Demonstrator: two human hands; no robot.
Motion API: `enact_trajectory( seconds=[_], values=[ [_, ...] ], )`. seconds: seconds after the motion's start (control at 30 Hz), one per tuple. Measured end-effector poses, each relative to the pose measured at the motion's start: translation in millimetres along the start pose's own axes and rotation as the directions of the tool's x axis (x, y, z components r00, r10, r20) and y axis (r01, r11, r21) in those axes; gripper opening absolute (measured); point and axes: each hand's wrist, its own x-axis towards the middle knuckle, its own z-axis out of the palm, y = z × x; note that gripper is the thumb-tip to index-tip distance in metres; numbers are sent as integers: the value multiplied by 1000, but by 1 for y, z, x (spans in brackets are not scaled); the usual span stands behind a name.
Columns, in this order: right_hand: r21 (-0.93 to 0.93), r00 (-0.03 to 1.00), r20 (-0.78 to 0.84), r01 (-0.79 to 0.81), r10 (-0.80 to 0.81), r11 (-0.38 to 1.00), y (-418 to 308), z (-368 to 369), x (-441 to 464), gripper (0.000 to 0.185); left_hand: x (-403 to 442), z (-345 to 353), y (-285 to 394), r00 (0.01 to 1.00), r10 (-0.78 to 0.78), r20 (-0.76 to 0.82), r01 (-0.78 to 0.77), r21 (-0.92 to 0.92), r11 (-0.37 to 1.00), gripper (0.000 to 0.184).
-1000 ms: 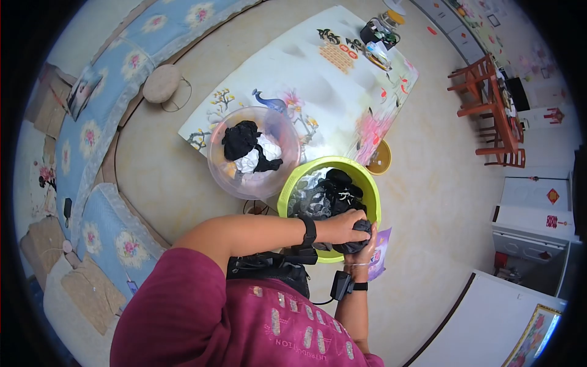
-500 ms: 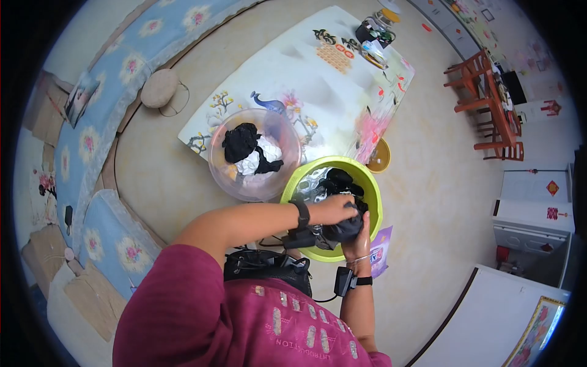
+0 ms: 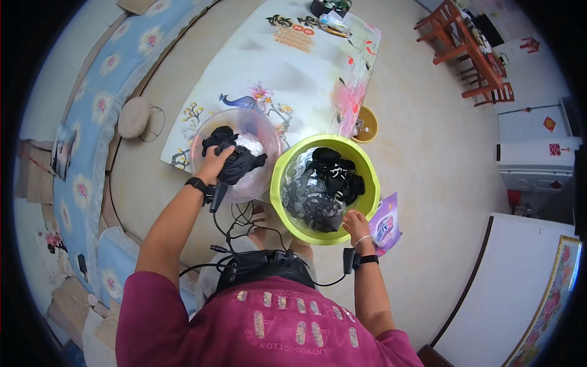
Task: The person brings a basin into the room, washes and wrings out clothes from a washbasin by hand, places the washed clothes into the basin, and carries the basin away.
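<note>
My left hand (image 3: 214, 164) is over the clear plastic basin (image 3: 269, 137), its fingers closed on a wrung black garment (image 3: 243, 166). More black cloth and a white cloth (image 3: 251, 144) lie in that basin. At the right rim of the lime-green basin (image 3: 373, 183), my right hand (image 3: 356, 226) has its fingers loosely bent and apart, with nothing visible in them. Water fills the green basin, where dark wet clothes (image 3: 333, 174) lie partly under the surface.
A low table with a painted cover (image 3: 299, 79) stands ahead. Beside the green basin lie a purple detergent bag (image 3: 386, 223) and a yellow bin (image 3: 368, 125). Cables (image 3: 241, 223) hang at my waist. A round stool (image 3: 133, 117) stands left, by a blue-covered sofa (image 3: 92, 134).
My left hand has carried the black garment from the green basin leftward to the clear one. My right hand has let go of it and drawn back to the green rim.
</note>
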Motion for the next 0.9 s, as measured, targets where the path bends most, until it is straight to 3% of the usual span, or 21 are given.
enact_trajectory(
  seconds=[0.03,0.1,0.13,0.2,0.23,0.27,0.3,0.33,0.43,0.47,0.53,0.6,0.67,0.7,0.73,0.8,0.83,0.87,0.9],
  values=[
    [13,1000,-4,-2,2,1000,7,0,6,34,5,-12,-5,987,-145,64,148,-46,988,84],
    [-178,998,-31,-64,60,982,21,-1,21,32,8,-22,-17,990,-138,11,137,52,989,88],
    [-165,997,-34,-67,62,984,38,-5,40,32,9,-26,-24,991,-126,-48,132,138,982,92],
    [-467,980,69,197,-187,862,76,-14,78,43,7,-29,-29,993,-107,-52,116,231,966,88],
    [-455,981,68,192,-181,870,71,-8,73,43,-7,-26,-14,983,-186,-11,183,231,956,84],
    [-621,973,119,228,-197,750,65,-2,70,51,-17,-25,-6,964,-265,28,251,235,939,80],
    [-756,963,177,266,-205,598,58,6,67,59,-15,-27,-16,969,-246,32,231,243,942,68],
    [-744,963,181,267,-200,613,58,12,66,59,-20,-30,-16,970,-244,23,229,260,938,68],
    [-918,966,243,257,-84,302,60,32,61,76,-41,-39,-9,952,-232,201,186,225,957,50],
    [-911,965,247,261,-86,320,61,40,61,76,-47,-43,-3,954,-227,196,178,242,954,50],
    [-977,973,167,141,161,160,68,50,67,79,-58,-49,7,941,-261,217,209,236,949,48],
    [-979,972,149,119,184,165,75,58,69,72,-64,-54,11,946,-254,203,208,221,953,45],
    [-932,925,330,286,190,223,68,63,63,62,-60,-60,9,950,-256,177,234,137,963,42],
    [-881,915,401,373,42,291,70,64,57,49,-58,-60,9,951,-263,166,247,109,963,38],
    [-884,918,394,367,39,289,58,64,48,49,-56,-58,9,950,-260,174,244,107,964,38],
    [-786,900,436,387,-11,482,36,59,30,51,-56,-53,7,948,-250,195,244,57,968,34],
    [-705,865,476,482,-155,520,34,54,26,40,-57,-49,6,947,-252,198,248,47,968,34],
    [-712,866,475,481,-153,512,27,47,19,40,-55,-42,5,943,-247,222,247,30,969,33],
    [-645,870,462,461,-169,610,3,43,0,34,-54,-34,7,940,-238,245,242,12,970,31]
  ],
)
